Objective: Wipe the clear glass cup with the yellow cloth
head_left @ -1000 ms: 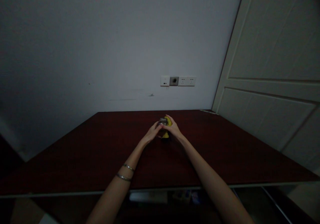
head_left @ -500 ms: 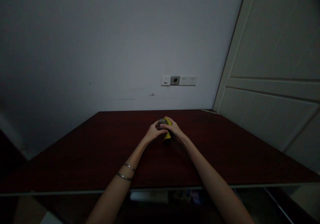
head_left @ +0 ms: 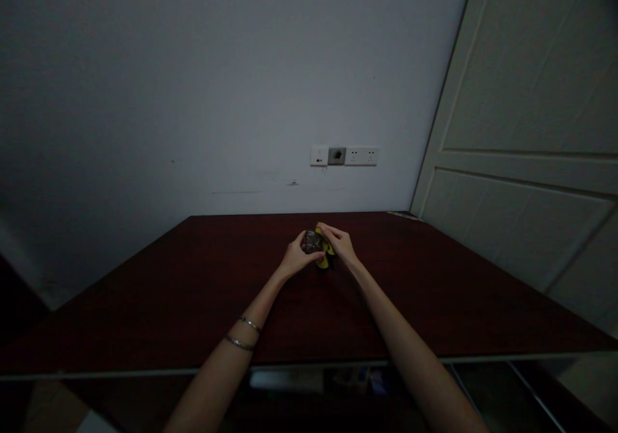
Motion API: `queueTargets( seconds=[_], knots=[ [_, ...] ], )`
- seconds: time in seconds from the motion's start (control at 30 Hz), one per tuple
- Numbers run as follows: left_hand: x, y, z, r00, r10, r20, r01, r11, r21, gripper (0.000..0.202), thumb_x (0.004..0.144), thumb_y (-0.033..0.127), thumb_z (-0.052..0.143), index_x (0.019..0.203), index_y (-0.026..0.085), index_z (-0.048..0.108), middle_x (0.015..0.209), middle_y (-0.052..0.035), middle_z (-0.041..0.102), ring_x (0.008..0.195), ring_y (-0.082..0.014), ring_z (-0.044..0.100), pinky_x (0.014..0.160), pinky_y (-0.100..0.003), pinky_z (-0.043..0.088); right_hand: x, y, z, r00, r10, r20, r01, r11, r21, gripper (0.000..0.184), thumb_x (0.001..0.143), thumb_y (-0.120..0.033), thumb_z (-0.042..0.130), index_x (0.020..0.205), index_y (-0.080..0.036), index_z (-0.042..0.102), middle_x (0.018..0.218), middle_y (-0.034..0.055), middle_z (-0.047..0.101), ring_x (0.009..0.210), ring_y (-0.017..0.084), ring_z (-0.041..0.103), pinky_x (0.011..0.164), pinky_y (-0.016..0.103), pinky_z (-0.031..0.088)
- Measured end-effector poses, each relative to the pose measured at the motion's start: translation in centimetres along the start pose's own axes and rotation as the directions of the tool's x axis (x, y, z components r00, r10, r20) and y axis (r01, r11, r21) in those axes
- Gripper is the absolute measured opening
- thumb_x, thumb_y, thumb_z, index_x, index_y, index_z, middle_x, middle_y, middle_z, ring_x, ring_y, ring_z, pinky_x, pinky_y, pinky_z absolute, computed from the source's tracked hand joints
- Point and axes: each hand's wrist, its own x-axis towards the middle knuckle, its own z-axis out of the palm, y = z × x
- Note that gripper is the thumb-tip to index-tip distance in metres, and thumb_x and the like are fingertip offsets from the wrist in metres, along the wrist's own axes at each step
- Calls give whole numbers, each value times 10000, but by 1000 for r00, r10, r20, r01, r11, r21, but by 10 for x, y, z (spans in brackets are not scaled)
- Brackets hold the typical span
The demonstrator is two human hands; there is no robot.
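Observation:
Both my arms reach out over a dark red table point(head_left: 193, 304). My left hand point(head_left: 295, 257) and my right hand point(head_left: 340, 243) meet at the table's middle, fingers closed round a small yellow object with a grey, shiny part point(head_left: 316, 245). The left hand grips the grey part from the left. The right hand pinches the yellow part from the right and above. The room is dim and I cannot make out what the object is. Two thin bracelets point(head_left: 244, 331) sit on my left forearm.
A white wall rises behind the table, with a row of sockets point(head_left: 344, 156) on it. A pale panelled door point(head_left: 521, 163) stands at the right. Below the table's near edge, dim items point(head_left: 290, 381) lie on a lower shelf.
The right hand has shifted up and to the right on the object, and more of the grey part shows. The left hand has stayed at the object's left side.

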Motion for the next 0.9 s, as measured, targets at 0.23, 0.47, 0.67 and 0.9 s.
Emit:
queueTargets(
  seconds=[0.23,0.47,0.67,0.9],
  knots=[
    [-2,-6,0,998,26,-64,-23,999,39,656,572,327,727,1141,121,474,1048,-97,594,947,-214,567,862,-333,433,-4,-1,6,998,-56,0,56,998,10,283,625,-397,676,837,-211,698,1055,46,649,1029,213,566,937,364,411],
    [-5,-4,2,996,82,-20,-80,995,59,722,561,325,734,1184,121,433,1082,-101,573,991,-224,546,887,-323,417,-4,2,10,987,76,-143,-66,995,69,387,633,-422,661,918,-160,680,979,81,676,928,237,611,852,385,466],
    [-1,-10,0,991,18,-133,-15,1000,24,791,501,264,765,1196,144,409,1133,-100,543,1030,-231,529,905,-340,407,-12,-4,14,990,-133,35,134,991,-29,245,657,-366,659,848,-219,701,1126,49,612,1073,217,540,958,356,389],
    [-2,-13,0,993,27,-113,-25,1000,12,757,522,276,758,1184,139,415,1115,-103,557,1007,-228,544,888,-339,424,-13,-3,18,984,-178,-15,177,983,-54,234,677,-343,646,861,-209,701,1119,67,615,1081,220,537,979,364,368]
  ],
)
